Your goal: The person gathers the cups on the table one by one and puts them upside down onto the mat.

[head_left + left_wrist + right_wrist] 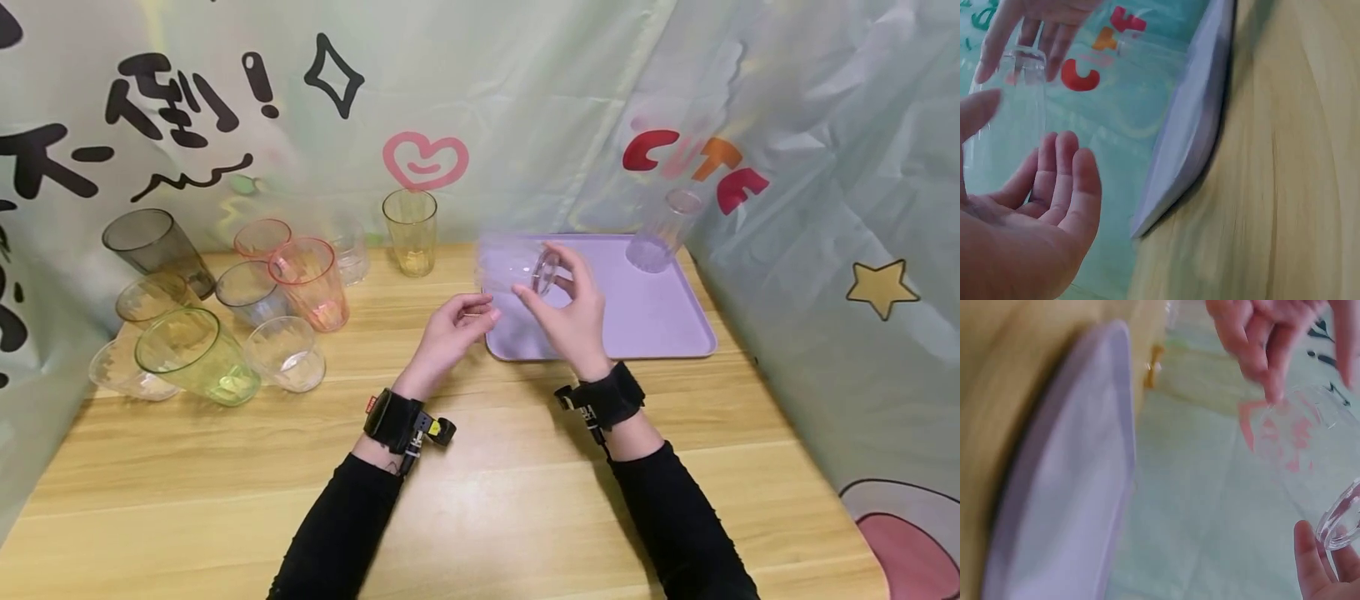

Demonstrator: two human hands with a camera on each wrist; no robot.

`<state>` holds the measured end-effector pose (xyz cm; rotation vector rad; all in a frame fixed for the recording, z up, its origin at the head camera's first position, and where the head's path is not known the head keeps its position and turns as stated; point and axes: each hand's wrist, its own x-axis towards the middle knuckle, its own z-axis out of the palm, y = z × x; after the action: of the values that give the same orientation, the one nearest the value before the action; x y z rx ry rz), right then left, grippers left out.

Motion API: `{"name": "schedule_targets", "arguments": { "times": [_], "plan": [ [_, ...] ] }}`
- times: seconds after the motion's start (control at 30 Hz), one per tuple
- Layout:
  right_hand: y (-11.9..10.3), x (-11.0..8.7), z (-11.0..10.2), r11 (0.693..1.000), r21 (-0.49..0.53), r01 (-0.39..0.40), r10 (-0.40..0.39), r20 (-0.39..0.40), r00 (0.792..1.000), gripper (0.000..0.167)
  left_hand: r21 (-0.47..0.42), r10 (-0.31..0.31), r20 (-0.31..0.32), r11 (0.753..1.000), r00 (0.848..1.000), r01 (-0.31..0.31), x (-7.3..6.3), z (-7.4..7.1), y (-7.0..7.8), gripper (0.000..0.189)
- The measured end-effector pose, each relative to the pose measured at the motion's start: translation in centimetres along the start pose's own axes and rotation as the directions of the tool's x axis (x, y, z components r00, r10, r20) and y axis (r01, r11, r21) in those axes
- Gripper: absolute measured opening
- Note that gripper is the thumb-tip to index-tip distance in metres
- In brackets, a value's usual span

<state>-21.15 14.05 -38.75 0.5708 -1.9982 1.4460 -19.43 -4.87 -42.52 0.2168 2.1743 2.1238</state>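
Observation:
My right hand (pixel 573 321) grips a clear drinking glass (pixel 513 265) by its thick base. Turned on its side above the lavender tray (pixel 656 321), the glass has its mouth toward the left. My left hand (pixel 448 337) is held near that mouth, fingers loosely bent. In the left wrist view the left hand (pixel 1041 231) has a gap between thumb and fingers, and I see no grip on the glass (pixel 1007 119). Another clear glass (pixel 663 237) stands at the tray's far right corner. In the right wrist view the held glass (pixel 1300 447) is partly cut off by the frame edge.
An amber glass (pixel 411 237) stands alone by the back sheet (pixel 525 108). Several glasses cluster at the left of the wooden table (pixel 480 517), among them a green glass (pixel 198 358), a pink glass (pixel 311 283) and a grey glass (pixel 161 250).

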Motion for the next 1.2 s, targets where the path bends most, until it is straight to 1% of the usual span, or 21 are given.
{"name": "schedule_targets", "arguments": {
  "times": [0.03,0.07,0.1,0.13,0.17,0.2,0.23,0.27,0.3,0.33,0.37,0.4,0.47,0.57,0.63,0.7,0.73,0.83,0.97,1.07,1.2],
  "plan": [
    [-0.2,0.2,-0.3,1.0,-0.004,-0.005,0.005,-0.02,1.0,0.066,0.097,0.034,-0.002,0.995,0.999,-0.034,0.0,0.1,-0.1,0.044],
    [-0.4,0.4,-0.7,1.0,-0.008,-0.012,0.011,-0.037,0.999,0.066,0.214,0.076,0.002,0.974,0.997,-0.074,-0.1,0.2,-0.1,0.041],
    [-0.5,0.7,-1.1,1.0,-0.017,-0.015,0.014,-0.049,0.999,0.065,0.34,0.118,0.01,0.933,0.993,-0.115,-0.1,0.3,-0.1,0.039],
    [-0.4,0.9,-1.5,0.999,-0.032,-0.012,0.01,-0.059,0.998,0.064,0.458,0.158,0.025,0.876,0.987,-0.152,-0.1,0.4,-0.1,0.036],
    [-0.3,1.1,-2.0,0.999,-0.05,-0.009,0.005,-0.064,0.998,0.064,0.563,0.192,0.047,0.806,0.98,-0.185,-0.2,0.6,-0.1,0.035],
    [0.0,1.3,-2.5,0.998,-0.066,-0.006,0.002,-0.071,0.997,0.064,0.653,0.22,0.071,0.727,0.973,-0.212,-0.2,0.7,-0.1,0.033],
    [0.7,1.4,-3.0,0.997,-0.081,-0.004,-0.002,-0.077,0.997,0.064,0.722,0.237,0.101,0.65,0.966,-0.235,-0.3,0.9,-0.1,0.031],
    [1.1,1.6,-3.6,0.994,-0.108,0.001,-0.009,-0.075,0.997,0.064,0.772,0.248,0.133,0.581,0.96,-0.257,-0.3,1.1,-0.1,0.03],
    [1.6,1.8,-4.2,0.991,-0.132,0.002,-0.013,-0.08,0.997,0.063,0.802,0.252,0.166,0.528,0.953,-0.28,-0.3,1.4,-0.1,0.029],
    [2.0,2.0,-4.8,0.988,-0.157,0.0,-0.014,-0.086,0.996,0.063,0.822,0.25,0.201,0.484,0.947,-0.302,-0.2,1.6,-0.1,0.027],
    [2.4,2.2,-5.4,0.984,-0.175,-0.01,-0.006,-0.091,0.996,0.063,0.833,0.244,0.235,0.448,0.941,-0.324,-0.2,1.8,-0.1,0.025],
    [2.7,2.4,-6.0,0.981,-0.194,-0.019,0.0,-0.099,0.995,0.063,0.837,0.236,0.269,0.422,0.934,-0.347,-0.2,2.0,-0.2,0.023],
    [3.4,2.7,-7.3,0.97,-0.24,-0.04,0.014,-0.11,0.994,0.064,0.837,0.216,0.33,0.384,0.919,-0.391,-0.1,2.4,-0.3,0.019],
    [4.4,3.3,-9.2,0.946,-0.317,-0.06,0.02,-0.13,0.991,0.064,0.827,0.185,0.389,0.361,0.903,-0.43,-0.1,2.8,-0.6,0.015],
    [5.0,3.8,-10.6,0.923,-0.379,-0.064,0.015,-0.131,0.991,0.063,0.825,0.161,0.405,0.361,0.9,-0.435,-0.1,3.0,-0.7,0.016],
    [5.4,4.4,-12.0,0.895,-0.438,-0.079,0.028,-0.122,0.992,0.062,0.823,0.138,0.406,0.376,0.904,-0.427,-0.1,3.1,-0.8,0.017],
    [5.6,4.6,-12.6,0.88,-0.465,-0.097,0.048,-0.115,0.992,0.062,0.822,0.127,0.402,0.386,0.907,-0.419,-0.2,3.1,-0.9,0.017],
    [5.9,5.3,-14.5,0.84,-0.519,-0.16,0.141,-0.075,0.987,0.062,0.821,0.105,0.389,0.41,0.915,-0.396,-0.3,3.1,-1.0,0.018],
    [6.4,6.0,-16.5,0.792,-0.568,-0.226,0.254,-0.03,0.967,0.061,0.824,0.096,0.377,0.42,0.921,-0.381,-0.3,3.1,-1.0,0.018],
    [7.0,6.3,-17.6,0.755,-0.6,-0.264,0.329,-0.001,0.944,0.062,0.823,0.093,0.369,0.428,0.925,-0.372,-0.2,3.2,-1.1,0.019],
    [8.1,6.6,-18.7,0.695,-0.652,-0.303,0.428,0.037,0.903,0.066,0.82,0.091,0.364,0.441,0.927,-0.365,-0.2,3.2,-1.0,0.018]
  ]
}}
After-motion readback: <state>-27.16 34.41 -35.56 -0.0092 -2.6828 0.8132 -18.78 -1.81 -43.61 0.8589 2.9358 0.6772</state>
